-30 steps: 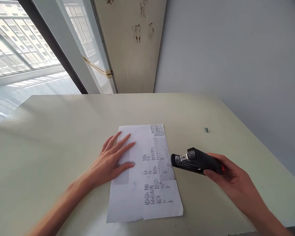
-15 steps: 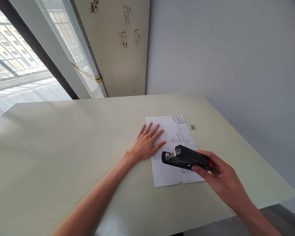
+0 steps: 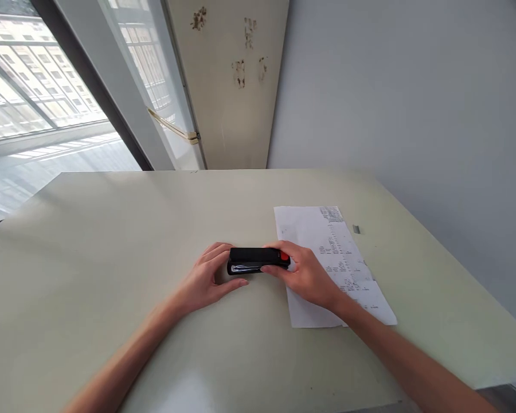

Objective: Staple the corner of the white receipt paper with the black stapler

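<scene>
A black stapler (image 3: pixel 258 259) with a red end lies on its side on the pale table (image 3: pixel 112 241), just left of a printed paper sheet (image 3: pixel 333 258). My right hand (image 3: pixel 305 274) grips the stapler's red end, fingers wrapped over it. My left hand (image 3: pixel 208 278) cups the stapler's other end, thumb under and fingers curled around its front. The stapler looks closed. The right wrist lies over the paper's left edge.
A small strip of staples (image 3: pixel 356 229) rests on the table right of the paper. A grey wall rises at the right, a window (image 3: pixel 34 86) and a stained beige panel (image 3: pixel 232 80) stand behind the table. The table's near right edge drops off.
My right hand carried the stapler leftward off the paper and down to the table. My left hand left the paper and closed on the stapler's front end.
</scene>
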The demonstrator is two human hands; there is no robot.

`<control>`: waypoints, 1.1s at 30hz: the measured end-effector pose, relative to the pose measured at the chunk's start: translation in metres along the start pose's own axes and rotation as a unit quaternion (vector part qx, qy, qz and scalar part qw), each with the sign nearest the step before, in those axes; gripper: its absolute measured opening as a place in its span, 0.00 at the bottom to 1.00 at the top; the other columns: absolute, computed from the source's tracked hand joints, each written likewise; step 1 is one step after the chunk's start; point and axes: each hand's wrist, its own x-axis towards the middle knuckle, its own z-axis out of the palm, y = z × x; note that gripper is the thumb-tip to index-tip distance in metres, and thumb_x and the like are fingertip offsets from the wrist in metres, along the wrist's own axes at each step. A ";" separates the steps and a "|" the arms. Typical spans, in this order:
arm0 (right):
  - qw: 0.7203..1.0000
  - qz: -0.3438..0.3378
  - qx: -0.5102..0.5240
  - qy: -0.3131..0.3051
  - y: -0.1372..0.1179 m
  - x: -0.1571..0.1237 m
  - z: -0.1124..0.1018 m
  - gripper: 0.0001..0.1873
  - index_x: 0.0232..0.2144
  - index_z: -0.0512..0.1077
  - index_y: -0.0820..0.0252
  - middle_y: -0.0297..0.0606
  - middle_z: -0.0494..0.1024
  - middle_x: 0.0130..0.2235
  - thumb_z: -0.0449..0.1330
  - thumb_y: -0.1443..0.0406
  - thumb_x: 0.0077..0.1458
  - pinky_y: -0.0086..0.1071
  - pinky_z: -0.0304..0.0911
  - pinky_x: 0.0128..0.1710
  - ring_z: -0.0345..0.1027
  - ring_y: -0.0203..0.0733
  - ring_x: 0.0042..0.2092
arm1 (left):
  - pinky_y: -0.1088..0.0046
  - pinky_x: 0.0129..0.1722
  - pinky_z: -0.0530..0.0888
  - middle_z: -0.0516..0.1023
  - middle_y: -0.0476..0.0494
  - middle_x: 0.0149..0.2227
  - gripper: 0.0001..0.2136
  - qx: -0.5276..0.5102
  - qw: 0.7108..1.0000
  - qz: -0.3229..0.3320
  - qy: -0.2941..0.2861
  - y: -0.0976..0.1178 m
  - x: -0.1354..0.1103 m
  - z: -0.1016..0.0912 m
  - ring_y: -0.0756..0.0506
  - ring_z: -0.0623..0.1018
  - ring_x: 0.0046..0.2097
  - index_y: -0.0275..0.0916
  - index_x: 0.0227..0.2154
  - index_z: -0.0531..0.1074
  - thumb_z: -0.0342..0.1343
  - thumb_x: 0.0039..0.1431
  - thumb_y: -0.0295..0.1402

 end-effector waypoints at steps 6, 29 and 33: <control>0.999 -0.016 0.003 -0.046 0.003 0.025 0.034 0.14 0.49 0.77 0.48 0.34 0.83 0.46 0.65 0.56 0.63 0.37 0.71 0.43 0.75 0.45 0.46 | 0.55 0.59 0.73 0.78 0.38 0.57 0.12 0.055 0.997 -0.005 0.050 -0.020 -0.024 -0.009 0.35 0.72 0.61 0.42 0.45 0.78 0.62 0.67 0.43; 0.963 -0.114 -0.210 0.126 0.016 0.015 0.055 0.16 0.52 0.74 0.47 0.37 0.81 0.54 0.48 0.66 0.74 0.54 0.62 0.64 0.63 0.52 0.66 | 0.62 0.57 0.69 0.82 0.41 0.47 0.27 -0.200 0.903 -0.218 0.311 -0.033 -0.032 -0.040 0.41 0.77 0.52 0.41 0.43 0.77 0.36 0.78 0.52; 0.976 -0.079 -0.174 0.108 0.013 0.015 0.055 0.17 0.53 0.73 0.47 0.40 0.80 0.54 0.46 0.64 0.75 0.57 0.61 0.64 0.63 0.54 0.67 | 0.64 0.55 0.70 0.82 0.42 0.45 0.27 -0.202 0.896 -0.226 0.325 -0.033 -0.031 -0.042 0.41 0.77 0.51 0.41 0.40 0.78 0.39 0.77 0.53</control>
